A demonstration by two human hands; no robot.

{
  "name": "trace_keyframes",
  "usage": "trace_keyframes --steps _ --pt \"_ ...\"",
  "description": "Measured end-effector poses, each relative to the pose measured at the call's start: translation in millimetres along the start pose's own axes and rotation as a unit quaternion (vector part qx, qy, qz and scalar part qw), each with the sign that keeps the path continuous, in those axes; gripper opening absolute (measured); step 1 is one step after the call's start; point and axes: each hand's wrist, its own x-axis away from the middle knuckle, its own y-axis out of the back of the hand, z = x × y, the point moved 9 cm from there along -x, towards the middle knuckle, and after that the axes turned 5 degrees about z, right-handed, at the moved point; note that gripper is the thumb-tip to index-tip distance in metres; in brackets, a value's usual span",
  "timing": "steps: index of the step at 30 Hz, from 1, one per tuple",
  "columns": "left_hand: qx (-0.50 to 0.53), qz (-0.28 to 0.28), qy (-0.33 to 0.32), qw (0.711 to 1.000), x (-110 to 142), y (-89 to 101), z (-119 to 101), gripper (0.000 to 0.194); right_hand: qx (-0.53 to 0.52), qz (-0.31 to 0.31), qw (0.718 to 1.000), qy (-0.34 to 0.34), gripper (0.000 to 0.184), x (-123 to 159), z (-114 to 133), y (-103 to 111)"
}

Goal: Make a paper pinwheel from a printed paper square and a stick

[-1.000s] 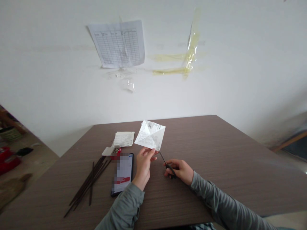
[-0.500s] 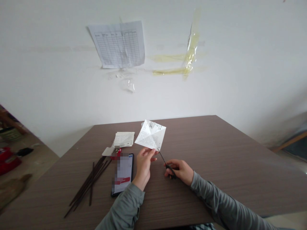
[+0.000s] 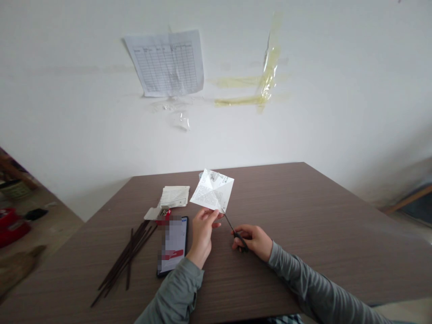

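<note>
My left hand [image 3: 202, 231] pinches the lower corner of a creased square of printed white paper [image 3: 212, 191] and holds it up above the brown table [image 3: 303, 225]. My right hand [image 3: 253, 240] grips the dark handles of small scissors [image 3: 234, 229]. The thin blades point up and left and meet the paper's lower corner beside my left thumb.
A phone [image 3: 173, 243] lies face up left of my left hand. Several dark thin sticks [image 3: 126, 258] lie further left. A folded paper stack [image 3: 174, 196] and a small red item [image 3: 164, 213] sit behind the phone. A printed sheet [image 3: 167, 60] hangs on the wall.
</note>
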Motion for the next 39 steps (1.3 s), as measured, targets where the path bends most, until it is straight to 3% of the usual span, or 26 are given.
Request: trace_keyframes --steps 39 --pt "-0.008 0.014 0.037 0.999 0.9 -4.1 -2.6 0.044 0.016 -0.024 0.999 0.020 0.076 3.7 10.1 1.0"
